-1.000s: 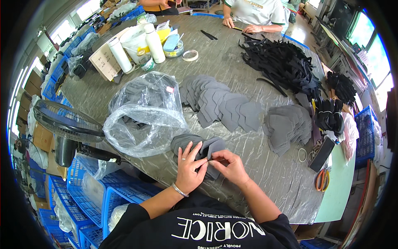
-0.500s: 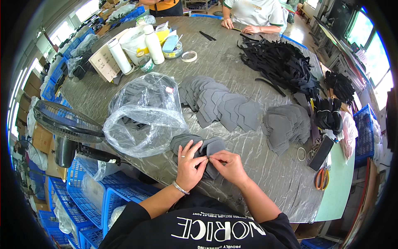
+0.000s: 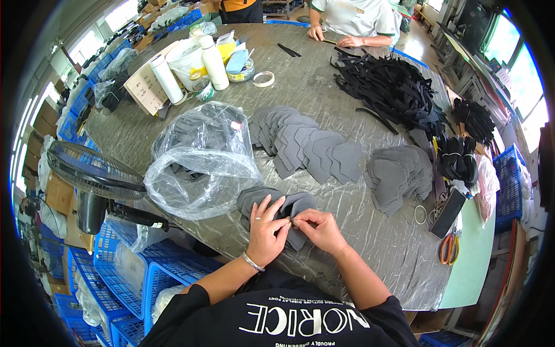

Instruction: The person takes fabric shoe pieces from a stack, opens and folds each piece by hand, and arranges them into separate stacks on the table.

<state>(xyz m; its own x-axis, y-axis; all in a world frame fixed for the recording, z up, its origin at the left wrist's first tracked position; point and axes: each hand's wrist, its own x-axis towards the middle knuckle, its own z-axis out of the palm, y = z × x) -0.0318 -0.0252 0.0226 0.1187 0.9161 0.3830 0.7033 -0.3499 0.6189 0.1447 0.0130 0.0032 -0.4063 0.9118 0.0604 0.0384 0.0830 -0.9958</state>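
At the table's near edge, my left hand (image 3: 267, 232) and my right hand (image 3: 319, 229) meet, thumbs and fingertips pinched on a dark grey cut fabric piece (image 3: 302, 202). Its upper part curls up behind my fingers; the pinched spot itself is largely covered. Beneath and left of it lies a small stack of grey fabric pieces (image 3: 250, 198), partly under my left hand. Just beyond, a clear plastic bag (image 3: 202, 185) with more grey pieces inside lies with its mouth toward me. Overlapping grey pieces (image 3: 309, 144) spread out past my hands, and another grey pile (image 3: 400, 176) sits to the right.
Black straps (image 3: 393, 87) heap at the far right. Orange-handled scissors (image 3: 448, 248) and a black oblong case (image 3: 448, 214) lie right. A fan (image 3: 95, 173) stands left, above blue crates (image 3: 121, 266). Bottles (image 3: 215, 63) and a tape roll (image 3: 263, 79) stand far left. A co-worker (image 3: 352, 23) sits opposite.
The upper part of the fabric piece has bent and shifted slightly, showing a darker gap by my left fingers. Both hands stay pinched, moved only slightly. Across the table, a person in orange has moved right.
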